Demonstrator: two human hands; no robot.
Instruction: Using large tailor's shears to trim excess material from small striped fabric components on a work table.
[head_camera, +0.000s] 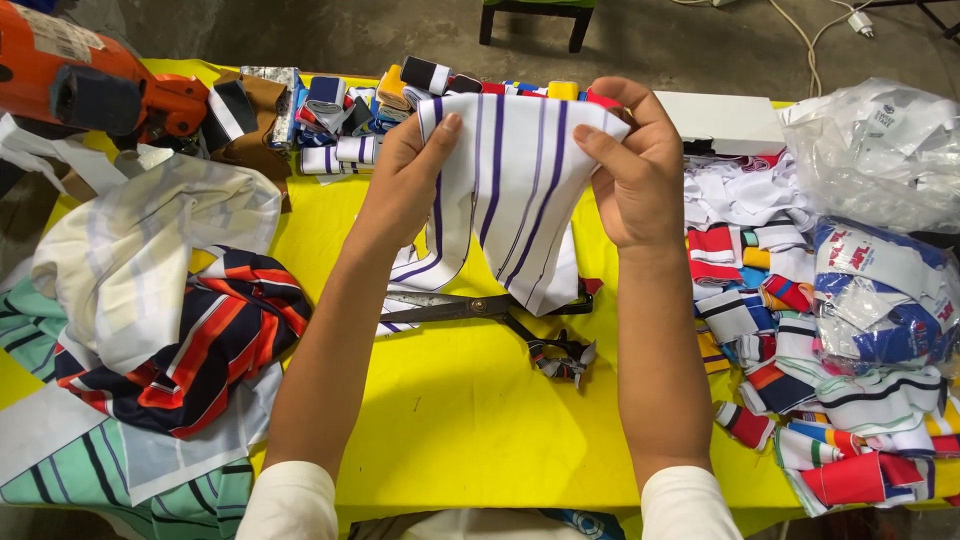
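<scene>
Both hands hold a white fabric strip with purple stripes (510, 170) raised above the yellow surface (450, 400). Left hand (405, 180) grip closed on its left edge; right hand (635, 165) grip closed on its right top corner. Scissors (490, 308) lie beneath it on the surface. At right, clear plastic bags (875, 150) sit beside stacked striped collar pieces (790, 330). A white box (730, 120) lies behind the right hand. An orange machine (80, 80) stands far left.
</scene>
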